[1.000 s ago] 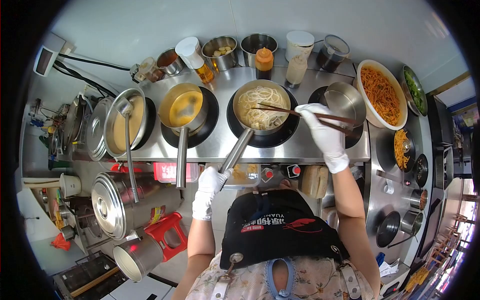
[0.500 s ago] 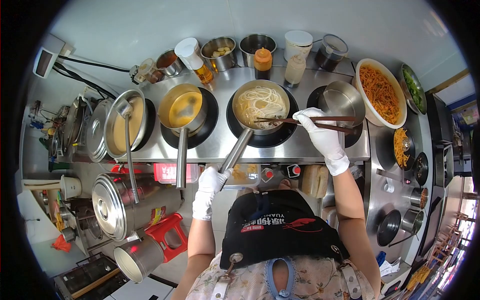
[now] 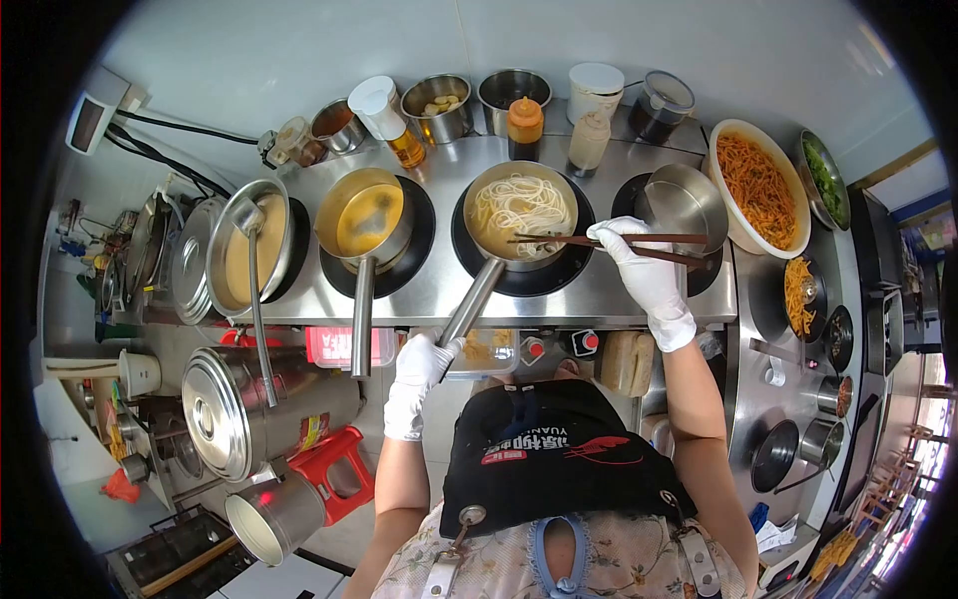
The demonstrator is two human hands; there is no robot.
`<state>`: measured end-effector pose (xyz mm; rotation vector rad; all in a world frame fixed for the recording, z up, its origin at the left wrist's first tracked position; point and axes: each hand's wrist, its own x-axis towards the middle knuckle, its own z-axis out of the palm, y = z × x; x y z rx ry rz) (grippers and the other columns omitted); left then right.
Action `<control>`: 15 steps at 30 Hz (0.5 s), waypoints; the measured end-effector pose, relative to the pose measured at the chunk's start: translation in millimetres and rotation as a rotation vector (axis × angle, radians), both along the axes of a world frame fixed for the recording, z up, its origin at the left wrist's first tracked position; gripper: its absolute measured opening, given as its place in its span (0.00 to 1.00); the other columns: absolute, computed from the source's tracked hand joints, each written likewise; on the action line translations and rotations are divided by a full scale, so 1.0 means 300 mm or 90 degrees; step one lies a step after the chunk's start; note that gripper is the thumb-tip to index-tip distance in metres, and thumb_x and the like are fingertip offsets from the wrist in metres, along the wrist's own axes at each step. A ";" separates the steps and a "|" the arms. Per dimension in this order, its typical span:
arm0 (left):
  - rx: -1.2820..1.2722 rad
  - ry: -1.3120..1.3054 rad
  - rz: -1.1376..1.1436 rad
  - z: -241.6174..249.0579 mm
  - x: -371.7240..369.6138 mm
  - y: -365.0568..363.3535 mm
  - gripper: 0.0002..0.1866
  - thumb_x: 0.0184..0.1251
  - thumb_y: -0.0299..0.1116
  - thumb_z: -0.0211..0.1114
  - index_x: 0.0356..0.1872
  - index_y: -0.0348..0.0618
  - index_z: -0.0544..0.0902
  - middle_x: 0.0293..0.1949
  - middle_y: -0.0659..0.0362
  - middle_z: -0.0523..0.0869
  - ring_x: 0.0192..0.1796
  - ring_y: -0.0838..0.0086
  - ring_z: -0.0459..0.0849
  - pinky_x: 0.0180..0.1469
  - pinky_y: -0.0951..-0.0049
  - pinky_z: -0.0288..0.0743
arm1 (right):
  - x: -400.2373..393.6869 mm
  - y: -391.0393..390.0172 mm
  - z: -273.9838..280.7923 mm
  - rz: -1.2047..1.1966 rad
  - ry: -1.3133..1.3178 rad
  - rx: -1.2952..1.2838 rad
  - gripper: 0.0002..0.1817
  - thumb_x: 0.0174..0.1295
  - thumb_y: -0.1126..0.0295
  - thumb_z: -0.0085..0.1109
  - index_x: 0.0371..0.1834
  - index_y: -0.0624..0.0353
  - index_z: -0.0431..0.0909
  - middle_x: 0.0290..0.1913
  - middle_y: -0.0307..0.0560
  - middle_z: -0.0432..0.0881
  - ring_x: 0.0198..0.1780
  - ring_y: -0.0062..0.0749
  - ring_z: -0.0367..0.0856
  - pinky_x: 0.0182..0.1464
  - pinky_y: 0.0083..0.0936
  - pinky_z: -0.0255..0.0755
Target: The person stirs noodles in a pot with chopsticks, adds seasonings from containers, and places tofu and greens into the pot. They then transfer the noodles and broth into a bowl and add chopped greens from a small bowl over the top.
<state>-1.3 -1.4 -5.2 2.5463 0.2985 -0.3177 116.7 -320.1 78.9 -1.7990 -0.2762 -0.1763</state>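
Note:
White noodles (image 3: 524, 203) lie in broth inside a steel saucepan (image 3: 473, 311), which sits on a round black burner in the middle of the counter. My gloved left hand (image 3: 421, 371) is closed around the end of the pan's long handle. In my gloved right hand (image 3: 639, 272) is a pair of dark brown chopsticks (image 3: 574, 240), held nearly level. Their tips are in the pan, at the near right side of the noodles, with some pale pieces by them. Part of the right fingers is hidden behind the chopsticks and glove.
A saucepan of yellow broth (image 3: 370, 217) stands to the left, beside a wide pan with a ladle (image 3: 255, 290). On the right are another saucepan (image 3: 689, 200) and a bowl of orange shreds (image 3: 755, 190). Squeeze bottles (image 3: 525, 122) and steel pots line the back.
The noodles and pale pieces have shifted slightly in the pan around the chopstick tips. Both hands stay almost where they were.

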 end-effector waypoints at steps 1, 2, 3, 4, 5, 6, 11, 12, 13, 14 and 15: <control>0.001 0.000 0.000 0.000 0.000 0.000 0.26 0.57 0.56 0.67 0.38 0.40 0.86 0.26 0.44 0.85 0.34 0.51 0.86 0.41 0.57 0.78 | -0.008 -0.004 0.023 -0.017 0.006 -0.005 0.06 0.62 0.72 0.63 0.35 0.64 0.83 0.34 0.45 0.85 0.37 0.29 0.82 0.44 0.24 0.74; 0.002 0.000 -0.001 0.000 0.000 0.001 0.26 0.57 0.56 0.67 0.38 0.40 0.86 0.26 0.44 0.85 0.35 0.52 0.86 0.41 0.57 0.78 | -0.014 -0.007 0.049 -0.035 0.012 -0.010 0.05 0.62 0.73 0.63 0.34 0.64 0.84 0.34 0.44 0.85 0.37 0.27 0.82 0.44 0.24 0.74; 0.002 0.000 -0.001 0.000 0.002 0.001 0.26 0.57 0.56 0.67 0.38 0.40 0.86 0.26 0.44 0.85 0.35 0.52 0.86 0.41 0.57 0.78 | -0.018 -0.017 0.071 -0.039 0.019 0.046 0.05 0.62 0.73 0.63 0.33 0.64 0.84 0.33 0.42 0.85 0.35 0.24 0.82 0.43 0.22 0.75; 0.000 0.008 -0.001 0.001 0.003 0.002 0.26 0.57 0.56 0.67 0.39 0.40 0.86 0.26 0.44 0.85 0.35 0.52 0.86 0.42 0.57 0.78 | -0.020 -0.033 0.093 -0.053 0.007 0.051 0.05 0.62 0.74 0.62 0.33 0.64 0.84 0.33 0.42 0.85 0.35 0.23 0.82 0.42 0.21 0.74; -0.002 0.015 -0.001 0.001 0.003 0.002 0.26 0.57 0.56 0.67 0.39 0.40 0.86 0.26 0.44 0.85 0.35 0.52 0.86 0.42 0.57 0.78 | -0.023 -0.045 0.113 -0.067 -0.004 0.055 0.05 0.63 0.74 0.62 0.33 0.64 0.84 0.32 0.41 0.85 0.35 0.22 0.82 0.42 0.21 0.74; -0.003 0.015 -0.003 -0.004 0.003 0.003 0.26 0.57 0.56 0.67 0.39 0.40 0.86 0.26 0.44 0.85 0.35 0.52 0.86 0.42 0.57 0.78 | -0.027 -0.047 0.126 -0.082 -0.013 0.085 0.06 0.63 0.74 0.61 0.33 0.65 0.84 0.31 0.41 0.84 0.35 0.22 0.81 0.40 0.20 0.74; 0.025 -0.014 -0.003 -0.036 -0.003 0.012 0.26 0.57 0.56 0.67 0.39 0.39 0.87 0.28 0.44 0.85 0.37 0.51 0.86 0.43 0.57 0.78 | -0.015 -0.062 0.041 -0.056 0.018 -0.031 0.06 0.62 0.72 0.63 0.33 0.64 0.83 0.32 0.42 0.83 0.34 0.25 0.81 0.40 0.22 0.74; 0.025 -0.015 -0.004 -0.024 0.002 0.009 0.26 0.57 0.56 0.67 0.39 0.39 0.87 0.28 0.44 0.85 0.37 0.51 0.86 0.43 0.57 0.78 | -0.035 -0.027 0.045 -0.048 0.028 -0.033 0.05 0.63 0.73 0.62 0.33 0.63 0.84 0.32 0.41 0.84 0.35 0.24 0.81 0.42 0.21 0.74; 0.014 0.025 -0.002 0.000 0.007 0.004 0.27 0.58 0.54 0.68 0.43 0.36 0.85 0.32 0.42 0.86 0.40 0.53 0.87 0.45 0.60 0.78 | -0.052 0.010 0.049 -0.040 0.039 -0.035 0.05 0.63 0.73 0.61 0.34 0.62 0.85 0.33 0.40 0.85 0.36 0.23 0.82 0.43 0.21 0.75; 0.003 0.066 -0.002 0.019 0.011 0.000 0.29 0.59 0.51 0.68 0.48 0.32 0.83 0.36 0.40 0.86 0.43 0.54 0.87 0.48 0.63 0.77 | -0.054 0.014 0.049 -0.043 0.038 -0.035 0.05 0.63 0.73 0.61 0.34 0.62 0.85 0.33 0.40 0.85 0.36 0.23 0.82 0.43 0.21 0.75; 0.004 0.066 -0.005 0.032 0.014 -0.003 0.29 0.59 0.51 0.68 0.48 0.32 0.83 0.36 0.40 0.86 0.43 0.54 0.87 0.48 0.63 0.77 | -0.055 0.014 0.048 -0.025 0.022 -0.043 0.05 0.63 0.73 0.62 0.34 0.62 0.85 0.33 0.40 0.85 0.37 0.23 0.82 0.43 0.21 0.75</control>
